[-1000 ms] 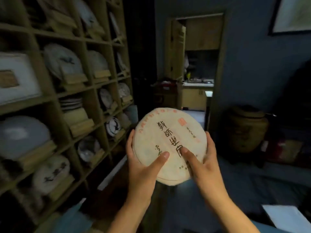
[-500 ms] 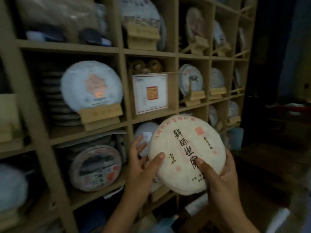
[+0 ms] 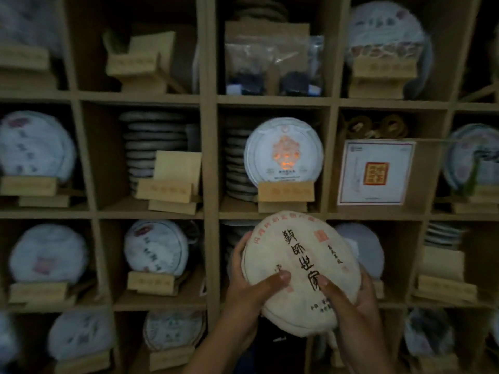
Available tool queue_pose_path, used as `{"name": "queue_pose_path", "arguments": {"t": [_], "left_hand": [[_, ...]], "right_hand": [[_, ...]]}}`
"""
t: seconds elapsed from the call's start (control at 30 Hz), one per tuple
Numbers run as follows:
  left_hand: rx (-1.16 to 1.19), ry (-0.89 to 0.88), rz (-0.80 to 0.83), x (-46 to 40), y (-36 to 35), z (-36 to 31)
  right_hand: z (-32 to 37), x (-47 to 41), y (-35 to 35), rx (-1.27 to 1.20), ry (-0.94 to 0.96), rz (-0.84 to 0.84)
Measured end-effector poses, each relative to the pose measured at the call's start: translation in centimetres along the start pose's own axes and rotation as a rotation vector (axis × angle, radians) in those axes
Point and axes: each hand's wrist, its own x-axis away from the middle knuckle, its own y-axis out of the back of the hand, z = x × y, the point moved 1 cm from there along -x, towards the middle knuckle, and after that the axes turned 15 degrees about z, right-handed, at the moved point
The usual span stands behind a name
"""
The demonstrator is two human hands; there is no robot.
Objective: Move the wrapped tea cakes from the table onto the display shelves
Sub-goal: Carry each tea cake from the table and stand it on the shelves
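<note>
Both hands hold one round tea cake (image 3: 299,268) wrapped in cream paper with dark brush characters and a red seal. My left hand (image 3: 248,290) grips its left edge with the thumb across the face. My right hand (image 3: 353,306) grips the lower right edge, thumb on the front. The cake is tilted and sits in front of a cubby of the wooden display shelves (image 3: 210,157), just below the shelf board. What lies in the cubby behind the cake is mostly hidden.
The cubbies hold wrapped tea cakes on wooden stands, such as a white cake with an orange motif (image 3: 283,152). Stacks of flat cakes (image 3: 154,147) fill one cubby beside an empty stand (image 3: 172,182). A square white card (image 3: 375,172) and plastic bags (image 3: 272,63) occupy others.
The view has swung left from the doorway and room to face the shelves squarely. Both hands have kept hold of the tea cake and carried it up close to the shelf.
</note>
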Motion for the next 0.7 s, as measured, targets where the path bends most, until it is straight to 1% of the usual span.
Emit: {"name": "queue_pose_path", "arguments": {"t": [0.07, 0.13, 0.2, 0.3, 0.37, 0.43, 0.53, 0.6, 0.7], "left_hand": [[-0.025, -0.032, -0.013, 0.2, 0.6, -0.8], [-0.037, -0.051, -0.049, 0.5, 1.3, -1.6], [-0.028, -0.062, -0.090, 0.9, 2.0, -2.4], [-0.049, -0.073, -0.134, 1.4, 2.7, -3.4], [-0.081, -0.063, -0.137, 1.5, 2.9, -3.9], [-0.094, -0.010, -0.088, 1.5, 3.0, -4.1], [-0.033, 0.077, 0.013, 1.7, 2.9, -3.7], [-0.014, 0.093, 0.019, 1.7, 2.8, -3.7], [-0.002, 0.105, 0.015, 1.4, 3.0, -4.3]], "right_hand": [[-0.2, -0.7, -0.3, -0.059, -0.057, 0.063], [0.1, -1.2, -0.6, -0.098, -0.151, 0.165], [0.9, -1.8, -0.9, -0.020, -0.239, 0.257], [1.6, -2.9, -1.3, 0.221, -0.321, 0.313], [1.8, -3.3, -1.8, 0.307, -0.299, 0.359], [2.0, -3.6, -2.3, 0.335, -0.205, 0.376], [2.0, -4.3, -2.3, 0.219, -0.128, 0.378], [2.1, -4.9, -2.1, 0.153, -0.125, 0.383], [2.3, -5.4, -2.1, 0.023, -0.172, 0.416]]}}
